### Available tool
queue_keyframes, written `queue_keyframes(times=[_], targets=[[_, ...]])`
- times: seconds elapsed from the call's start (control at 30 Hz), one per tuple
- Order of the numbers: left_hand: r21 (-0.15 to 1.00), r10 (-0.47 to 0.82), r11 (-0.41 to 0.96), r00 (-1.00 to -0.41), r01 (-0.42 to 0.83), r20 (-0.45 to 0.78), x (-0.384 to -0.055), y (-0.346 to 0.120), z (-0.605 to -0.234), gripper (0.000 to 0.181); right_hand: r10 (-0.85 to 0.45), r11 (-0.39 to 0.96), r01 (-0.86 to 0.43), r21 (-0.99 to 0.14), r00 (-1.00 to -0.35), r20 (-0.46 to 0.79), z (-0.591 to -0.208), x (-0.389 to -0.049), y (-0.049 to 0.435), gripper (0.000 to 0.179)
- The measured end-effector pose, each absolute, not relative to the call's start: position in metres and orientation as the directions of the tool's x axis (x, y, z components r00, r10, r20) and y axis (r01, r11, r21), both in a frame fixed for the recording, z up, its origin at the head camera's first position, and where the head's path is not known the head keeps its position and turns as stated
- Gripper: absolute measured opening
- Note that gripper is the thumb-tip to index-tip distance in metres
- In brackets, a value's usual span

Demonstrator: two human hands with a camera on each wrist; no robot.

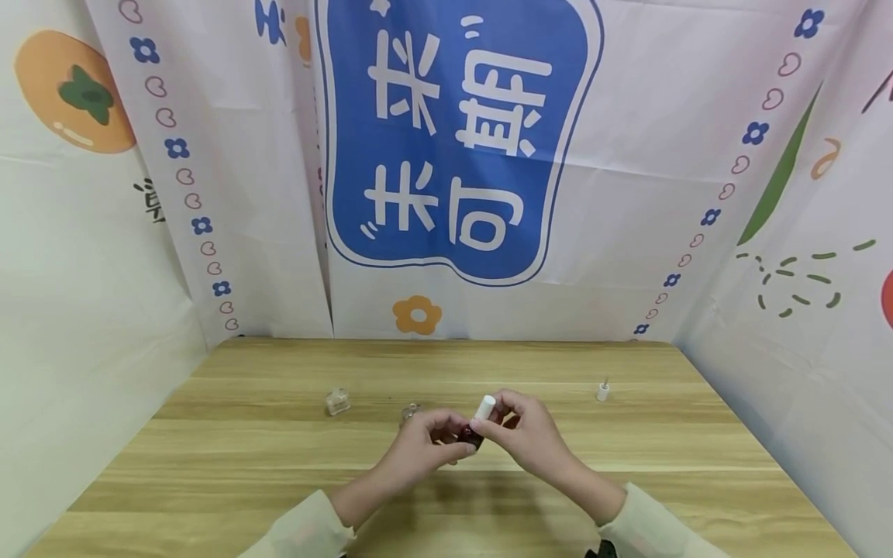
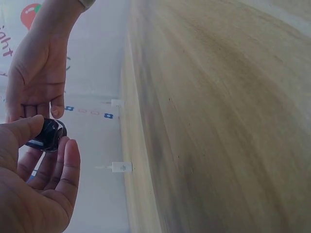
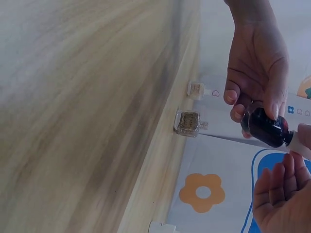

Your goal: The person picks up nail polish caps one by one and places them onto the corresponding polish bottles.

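While your pale sleeves (image 1: pixel 659 527) lie nearest, your two hands meet just ahead of them, above the wooden table (image 1: pixel 628 480). Your left hand (image 1: pixel 425 443) pinches a dark nail polish bottle (image 3: pixel 266 127), its thumb on one face and fingers curled round the other. Your right hand (image 1: pixel 532 435) pinches a white cap (image 1: pixel 485 406) between thumb and fingers, right at the bottle's neck; whether it sits fully home, you cannot tell from here. The bottle is held tilted, clear of the tabletop.

Beyond your left hand, partly hidden by it in the head view, stands a glass bottle with glittery contents (image 3: pixel 188 122). A clear glass bottle (image 1: pixel 338 401) stands farther to your left. Out to your right, a white brush cap (image 1: pixel 603 393) stands with its stem upward, and your left wrist view shows a second brush cap (image 2: pixel 121 167) standing likewise.

Behind the table hangs white printed cloth (image 1: pixel 614 232), bearing a blue panel (image 1: pixel 446 139) with white characters and, below it, an orange flower (image 1: pixel 403 315).
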State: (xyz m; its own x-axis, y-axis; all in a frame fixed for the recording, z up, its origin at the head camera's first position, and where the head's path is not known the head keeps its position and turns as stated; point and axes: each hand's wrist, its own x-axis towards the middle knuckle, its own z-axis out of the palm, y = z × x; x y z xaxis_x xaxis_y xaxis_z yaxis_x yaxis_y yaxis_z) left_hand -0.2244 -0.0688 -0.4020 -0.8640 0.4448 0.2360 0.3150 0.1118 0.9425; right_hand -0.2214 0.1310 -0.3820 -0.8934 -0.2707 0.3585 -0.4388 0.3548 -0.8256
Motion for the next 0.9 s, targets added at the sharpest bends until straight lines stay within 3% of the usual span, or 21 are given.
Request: queue_keyframes(times=[0.27,0.53,0.9], targets=[[0.953,0.465,0.099,-0.86,0.287,0.21,-0.225,-0.07,-0.402,0.021,-0.35,0.326,-0.399,-0.857,-0.893,0.283,-0.377,-0.222,0.136,0.021],[0.968,0.52,0.072,-0.837,0.241,0.17,-0.226,-0.073,-0.397,0.024,-0.504,0.224,-0.441,-0.869,-0.816,0.284,-0.367,-0.227,0.145,0.021],[0.967,0.507,0.067,-0.843,0.247,0.181,-0.223,-0.071,-0.396,0.022,-0.427,0.249,-0.442,-0.861,-0.849,0.313,-0.367,-0.223,0.139,0.015]])
